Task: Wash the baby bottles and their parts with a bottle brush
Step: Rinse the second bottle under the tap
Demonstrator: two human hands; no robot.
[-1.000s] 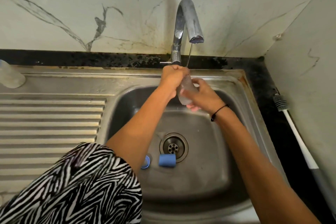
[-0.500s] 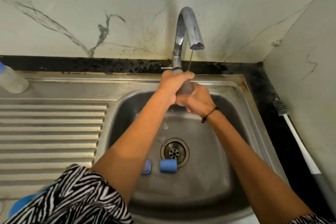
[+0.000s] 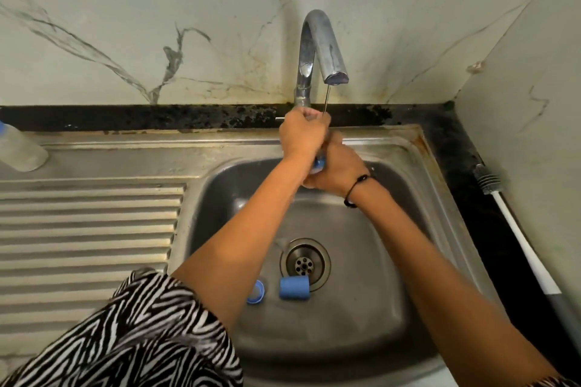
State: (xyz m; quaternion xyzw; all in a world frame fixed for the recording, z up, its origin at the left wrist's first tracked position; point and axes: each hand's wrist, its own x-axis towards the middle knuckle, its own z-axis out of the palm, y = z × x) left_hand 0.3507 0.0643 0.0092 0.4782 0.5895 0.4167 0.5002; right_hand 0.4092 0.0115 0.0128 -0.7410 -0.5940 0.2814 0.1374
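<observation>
Both hands are bunched together right under the tap, over the back of the basin. The left hand (image 3: 301, 135) sits on top with its fingers curled down around something, and the right hand (image 3: 336, 168) is wrapped around the same thing from underneath. All that peeks out between them is a small blue bit of a bottle part (image 3: 319, 164), so the grip is tight on it, but I can't tell exactly which piece it is. A thin stream of water (image 3: 327, 100) runs from the curved chrome faucet (image 3: 317, 50) straight onto the knuckles of the upper hand. There's a black cord bracelet (image 3: 355, 190) on the right wrist.

Down in the stainless steel sink (image 3: 440, 229), a blue cylindrical cap (image 3: 294, 287) lies on its side touching the edge of the round drain (image 3: 305, 262), and a blue ring (image 3: 256, 291) sits just beside it, half tucked behind the left forearm.

Off to the right, a bottle brush with a grey bristled head and white handle (image 3: 515, 229) lies on the black tabletop (image 3: 465, 148) along the wall. Far left, a clear plastic bottle (image 3: 19, 148) lies on the ribbed draining board (image 3: 88, 229). Zebra-print sleeve (image 3: 135, 339) on the left arm.
</observation>
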